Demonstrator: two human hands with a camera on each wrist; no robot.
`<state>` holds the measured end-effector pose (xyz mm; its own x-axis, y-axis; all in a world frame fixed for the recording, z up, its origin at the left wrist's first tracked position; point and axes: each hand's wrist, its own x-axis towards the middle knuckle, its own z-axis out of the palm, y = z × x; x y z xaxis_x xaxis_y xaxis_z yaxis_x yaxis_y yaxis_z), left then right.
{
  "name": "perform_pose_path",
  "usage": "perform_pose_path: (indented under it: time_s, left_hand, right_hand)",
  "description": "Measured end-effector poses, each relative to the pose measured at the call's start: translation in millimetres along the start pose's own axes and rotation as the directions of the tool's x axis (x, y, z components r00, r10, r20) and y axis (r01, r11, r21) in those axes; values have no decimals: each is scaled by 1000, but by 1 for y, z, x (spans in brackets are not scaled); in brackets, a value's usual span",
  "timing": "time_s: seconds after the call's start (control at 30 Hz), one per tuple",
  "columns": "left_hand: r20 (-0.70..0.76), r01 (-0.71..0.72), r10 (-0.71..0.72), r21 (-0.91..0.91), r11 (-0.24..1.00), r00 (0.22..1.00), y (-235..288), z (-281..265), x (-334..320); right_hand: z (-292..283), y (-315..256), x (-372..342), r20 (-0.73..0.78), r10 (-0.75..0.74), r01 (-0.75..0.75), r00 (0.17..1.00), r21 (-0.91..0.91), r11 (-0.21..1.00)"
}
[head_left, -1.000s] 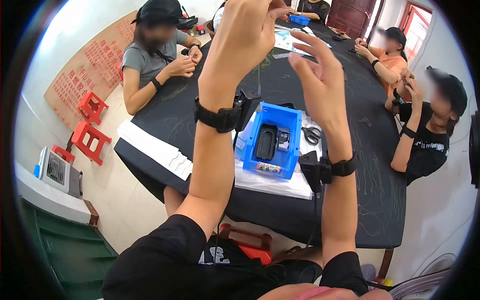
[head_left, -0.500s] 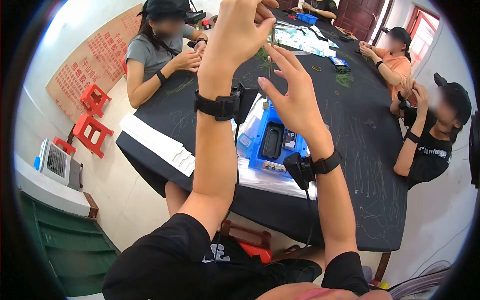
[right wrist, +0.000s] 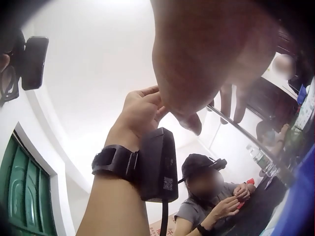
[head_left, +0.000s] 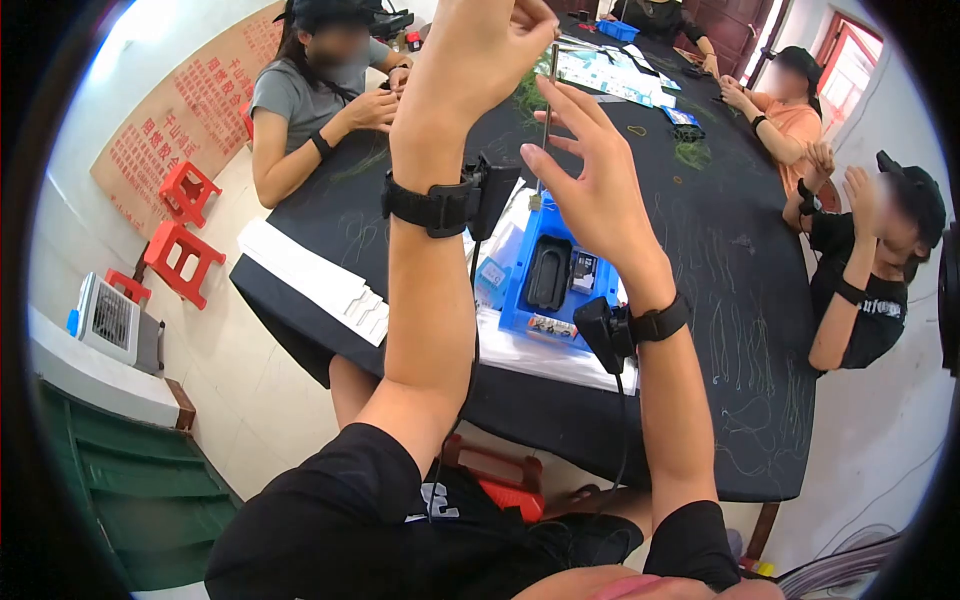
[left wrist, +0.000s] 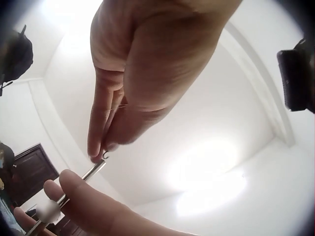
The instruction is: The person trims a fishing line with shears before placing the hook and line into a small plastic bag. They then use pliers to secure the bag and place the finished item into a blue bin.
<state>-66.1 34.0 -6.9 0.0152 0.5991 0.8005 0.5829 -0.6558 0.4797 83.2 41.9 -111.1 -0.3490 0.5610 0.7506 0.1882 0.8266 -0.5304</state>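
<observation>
High in front of the wearer, the left hand [head_left: 465,75] pinched a small metal hook [left wrist: 105,155] between thumb and fingers, right at the top of a slender metal rod [left wrist: 93,170]. The rod ran down toward the blue bin [head_left: 513,318]. The right hand [head_left: 600,190] bracketed it, thumb and fingers loosely apart — whether they touched it, I couldn't tell.

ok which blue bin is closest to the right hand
The near blue bin, partly hidden by the right hand, with a black tray inside; the far blue bin sits across the table.
</observation>
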Motion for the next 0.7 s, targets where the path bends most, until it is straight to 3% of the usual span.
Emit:
perform_pose_path:
  time_s: [0.07,0.17,0.2,0.27,0.3,0.4,0.47,0.57,0.6,0.67,0.7]
  left_hand:
    - [-160,-143,121,-135,980,980,-1,3,1]
    - [-245,-246,226,-51,968,943,12,3,6]
    - [-245,-239,220,-48,970,944,14,1,7]
    - [-210,-234,176,-297,926,962,18,-1,14]
    - [-145,-146,102,-335,931,984,19,-1,18]
    - [-127,-227,203,-222,948,971,-4,5,12]
    - [-102,-169,152,-191,967,983,-14,7,-4]
    - [-340,-449,407,-51,892,848,-59,19,-23]
    - [-339,-457,417,-47,888,843,-66,22,-25]
    - [-395,-572,589,175,801,705,-74,30,-25]
    - [-393,-602,605,148,785,692,-72,33,-25]
  right_hand:
    - [0,-1,1,12,4,-4,1000,-8,1000]
    - [1,-3,3,19,15,-15,1000,-36,999]
    - [1,-2,2,25,18,-17,1000,-32,999]
    - [0,1,2,23,0,0,1000,-28,1000]
    - [-1,2,3,19,3,-3,1000,-18,1000]
    - [-1,1,3,24,-17,17,1000,-25,1000]
    - [-2,1,2,31,-2,3,1000,-43,999]
    - [-1,3,2,28,-64,66,998,-97,993]
    - [0,3,3,23,-72,74,997,-96,993]
    - [2,0,1,19,-51,52,999,-80,995]
    - [3,0,2,27,-50,52,998,-97,994]
